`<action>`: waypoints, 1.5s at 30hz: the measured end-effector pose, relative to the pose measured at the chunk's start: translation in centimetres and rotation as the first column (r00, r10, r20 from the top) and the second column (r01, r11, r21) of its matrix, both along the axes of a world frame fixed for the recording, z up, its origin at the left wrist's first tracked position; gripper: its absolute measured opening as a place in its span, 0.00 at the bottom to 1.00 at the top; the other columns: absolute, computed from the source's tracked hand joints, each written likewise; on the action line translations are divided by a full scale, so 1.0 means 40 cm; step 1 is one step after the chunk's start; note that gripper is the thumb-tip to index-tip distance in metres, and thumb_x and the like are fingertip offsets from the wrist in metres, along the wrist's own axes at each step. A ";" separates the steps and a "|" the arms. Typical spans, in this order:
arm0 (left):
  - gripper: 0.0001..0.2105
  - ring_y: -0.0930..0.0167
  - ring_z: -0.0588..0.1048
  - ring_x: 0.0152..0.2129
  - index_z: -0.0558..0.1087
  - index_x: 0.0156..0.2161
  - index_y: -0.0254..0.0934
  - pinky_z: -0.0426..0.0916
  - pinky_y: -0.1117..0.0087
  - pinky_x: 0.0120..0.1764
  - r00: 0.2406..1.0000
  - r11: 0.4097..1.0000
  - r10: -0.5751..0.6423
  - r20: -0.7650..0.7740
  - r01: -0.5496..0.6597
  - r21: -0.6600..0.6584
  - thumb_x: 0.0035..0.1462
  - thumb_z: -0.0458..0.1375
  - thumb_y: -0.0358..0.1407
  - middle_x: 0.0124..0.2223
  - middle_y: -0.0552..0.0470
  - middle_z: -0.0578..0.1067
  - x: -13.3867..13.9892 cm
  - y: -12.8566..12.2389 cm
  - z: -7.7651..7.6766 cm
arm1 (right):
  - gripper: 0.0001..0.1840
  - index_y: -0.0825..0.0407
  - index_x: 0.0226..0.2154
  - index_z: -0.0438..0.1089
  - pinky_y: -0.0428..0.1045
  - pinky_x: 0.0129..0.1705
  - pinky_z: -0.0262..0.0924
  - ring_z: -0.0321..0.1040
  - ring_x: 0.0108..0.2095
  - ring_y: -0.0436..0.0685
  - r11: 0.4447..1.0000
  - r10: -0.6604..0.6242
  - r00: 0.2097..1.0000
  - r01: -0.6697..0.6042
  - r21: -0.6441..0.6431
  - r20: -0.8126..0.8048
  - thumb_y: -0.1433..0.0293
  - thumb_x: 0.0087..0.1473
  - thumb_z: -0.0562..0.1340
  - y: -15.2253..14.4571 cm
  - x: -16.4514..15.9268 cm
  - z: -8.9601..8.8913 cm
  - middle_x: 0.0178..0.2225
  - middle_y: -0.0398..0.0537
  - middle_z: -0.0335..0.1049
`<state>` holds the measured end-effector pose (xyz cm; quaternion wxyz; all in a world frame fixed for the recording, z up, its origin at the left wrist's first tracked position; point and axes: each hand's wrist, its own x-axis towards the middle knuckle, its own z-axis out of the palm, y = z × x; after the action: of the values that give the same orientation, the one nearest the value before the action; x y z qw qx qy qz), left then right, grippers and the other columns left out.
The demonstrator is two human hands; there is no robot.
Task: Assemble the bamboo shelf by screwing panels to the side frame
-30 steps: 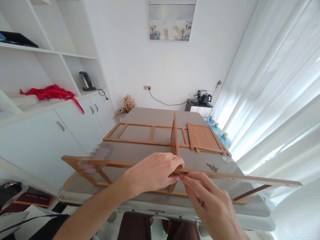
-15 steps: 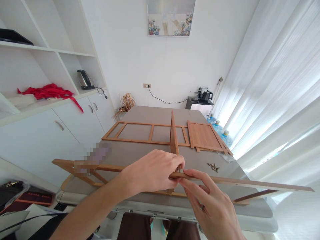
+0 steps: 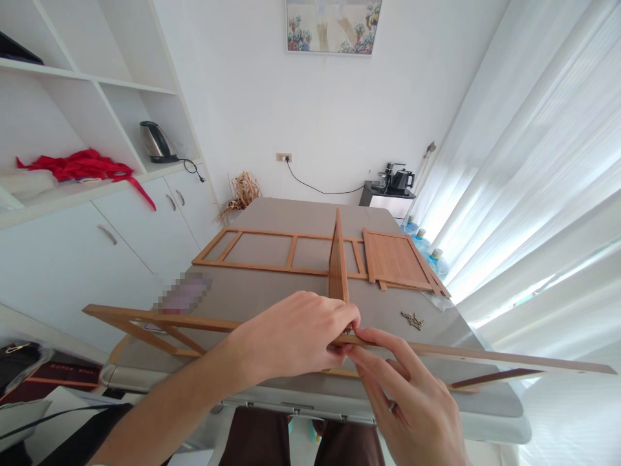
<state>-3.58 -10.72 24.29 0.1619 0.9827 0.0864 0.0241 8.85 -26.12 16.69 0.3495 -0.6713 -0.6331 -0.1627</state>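
Note:
A long wooden frame (image 3: 475, 356) stands on its edge along the near side of the table, its top rail running left to right. A wooden panel (image 3: 338, 259) stands upright and meets this frame near the middle, pointing away from me. My left hand (image 3: 294, 333) is closed around the rail where the two pieces meet. My right hand (image 3: 412, 388) pinches the same rail just to the right, fingertips close to those of the left. The joint itself is mostly hidden by fingers, so any small fastener there cannot be made out.
Several brass-coloured screws (image 3: 411, 320) lie right of the panel. Beyond, a flat ladder-like wooden frame (image 3: 292, 252) and stacked wooden panels (image 3: 395, 259) rest on the grey table (image 3: 272, 294). Water bottles (image 3: 435, 259) stand beyond its right edge. White cabinets (image 3: 130, 239) line the left.
The view has shifted slightly downward and the far things sit a little higher in it. Both hands keep their grip at the joint, with hardly any movement.

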 end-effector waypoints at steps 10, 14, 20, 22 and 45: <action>0.06 0.70 0.76 0.32 0.69 0.41 0.41 0.58 0.71 0.30 0.999 1.000 -0.026 0.019 0.026 -0.010 0.58 0.59 0.31 0.38 0.57 0.78 -0.001 0.003 -0.003 | 0.13 0.47 0.41 0.75 0.40 0.22 0.62 0.67 0.20 0.43 0.999 -0.020 1.000 0.019 0.035 0.019 0.73 0.62 0.56 0.003 -0.003 -0.006 0.46 0.49 0.74; 0.05 0.70 0.76 0.32 0.69 0.40 0.41 0.58 0.71 0.29 0.999 0.999 -0.028 0.024 0.028 -0.017 0.59 0.59 0.31 0.38 0.57 0.78 -0.002 0.005 -0.007 | 0.14 0.46 0.41 0.76 0.40 0.21 0.61 0.66 0.18 0.42 1.000 0.003 1.000 -0.004 0.022 0.012 0.72 0.62 0.55 0.005 0.001 -0.004 0.46 0.49 0.74; 0.03 0.70 0.76 0.32 0.69 0.40 0.40 0.59 0.71 0.30 0.999 0.999 -0.043 0.030 0.043 -0.017 0.61 0.58 0.33 0.38 0.56 0.78 -0.001 0.007 -0.010 | 0.14 0.47 0.43 0.74 0.39 0.26 0.66 0.71 0.23 0.44 0.999 0.041 0.999 -0.041 0.011 -0.007 0.74 0.62 0.54 0.007 0.006 -0.009 0.48 0.49 0.73; 0.02 0.70 0.76 0.32 0.69 0.39 0.39 0.58 0.71 0.29 0.998 0.999 -0.049 0.035 0.049 -0.011 0.62 0.58 0.33 0.38 0.56 0.78 -0.001 0.008 -0.009 | 0.15 0.47 0.43 0.73 0.39 0.26 0.66 0.72 0.24 0.44 0.999 0.045 0.999 -0.045 -0.002 -0.002 0.75 0.62 0.54 0.007 0.007 -0.012 0.48 0.49 0.73; 0.11 0.67 0.76 0.36 0.67 0.48 0.43 0.60 0.70 0.33 1.000 0.995 -0.009 0.014 0.011 -0.097 0.61 0.58 0.35 0.41 0.55 0.77 -0.012 0.024 -0.007 | 0.14 0.47 0.43 0.73 0.40 0.21 0.63 0.76 0.30 0.47 1.000 -0.006 0.996 0.008 -0.015 0.090 0.74 0.63 0.54 0.008 0.005 -0.015 0.48 0.49 0.74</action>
<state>-4.05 -9.77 24.01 0.2101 0.9740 0.0813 0.0259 9.04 -25.81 16.07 0.3148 -0.6681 -0.6471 -0.1893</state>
